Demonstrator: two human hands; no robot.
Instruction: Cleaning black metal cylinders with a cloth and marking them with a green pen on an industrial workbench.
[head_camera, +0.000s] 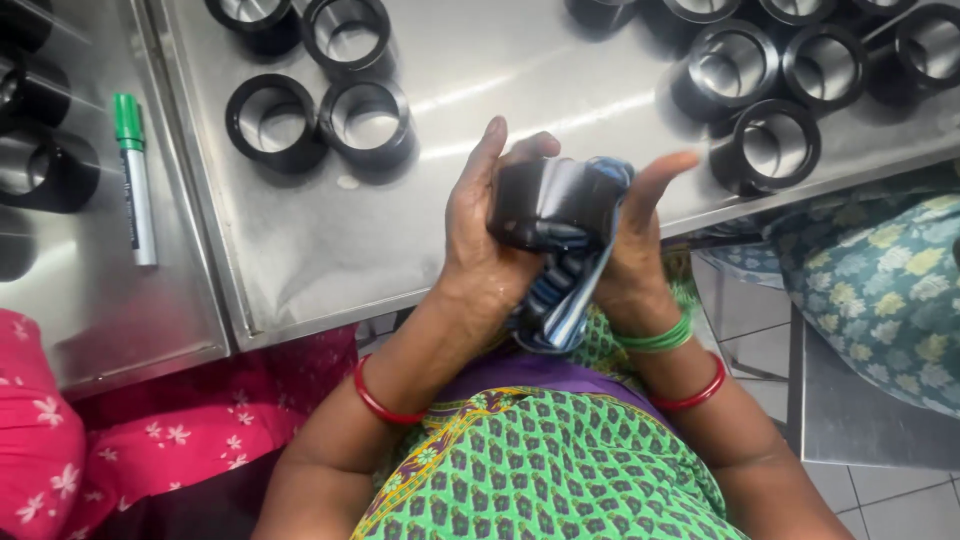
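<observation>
A short black cylindrical sleeve (545, 205) is held above the near edge of the steel desk (320, 250), clear of its surface. It is gripped by the left hand (490, 235), whose fingers are wrapped round its far side, with the thumb raised along its top. A blue and white striped cloth (570, 285) is pressed against the sleeve's other side by the right hand (635, 245); the palm is closed on cloth and sleeve together, while the index finger is stretched out free. How far the cloth reaches inside the bore cannot be told, since the sleeve's open end is turned away and blurred, and its lower part is hidden by the cloth.

Near the far left corner of the desk four similar black rings (315, 95) are set upright, the two farthest cut off by the frame edge. Along the far right edge more such rings (770, 75) are crowded, some touching, several cropped at the top. On a second steel surface to the left (100, 290), a white marker with a green cap (134, 180) is laid, with dark cylinders (40, 130) beside it, only partly seen. Pink flowered fabric (150, 430) shows at the lower left and blue flowered fabric (880, 290) at the right; their wearers are out of view.
</observation>
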